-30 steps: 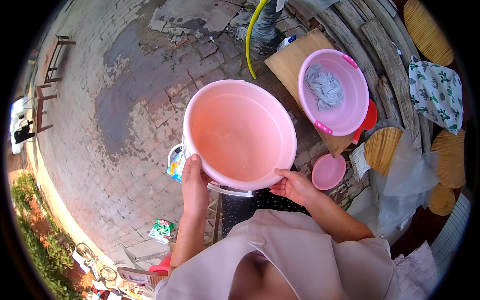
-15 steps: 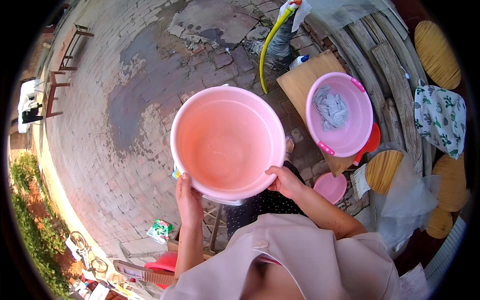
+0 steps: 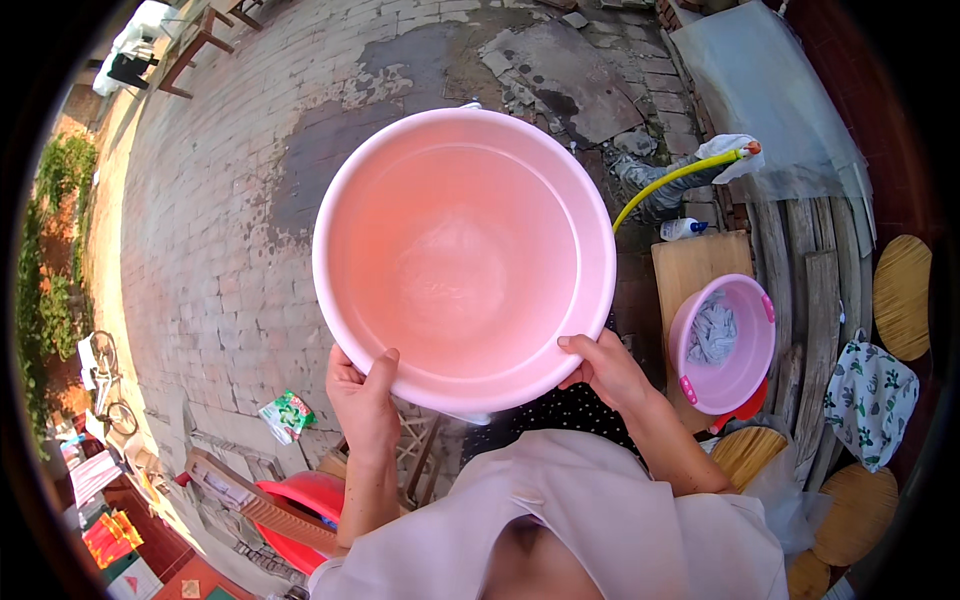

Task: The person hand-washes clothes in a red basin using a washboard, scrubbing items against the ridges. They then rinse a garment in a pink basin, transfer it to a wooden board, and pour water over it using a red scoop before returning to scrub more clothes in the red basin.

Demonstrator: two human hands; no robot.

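A large round pink plastic basin (image 3: 463, 255) fills the middle of the view, raised up over the brick yard. Its inside looks wet, with no items in it. My left hand (image 3: 362, 400) grips its near rim on the left, thumb hooked inside. My right hand (image 3: 606, 368) grips the near rim on the right, fingers curled over the edge.
A smaller pink tub (image 3: 722, 345) with a cloth in it sits on a wooden board (image 3: 700, 265) at right. A yellow hose (image 3: 675, 178) and a bottle (image 3: 684, 229) lie beyond it. Round woven mats (image 3: 902, 295), a patterned cloth (image 3: 870, 398), a red basin (image 3: 300, 505).
Both hands have lifted the pink basin higher and closer to the camera, so it looks much larger. The view has swung so the small tub now lies lower right.
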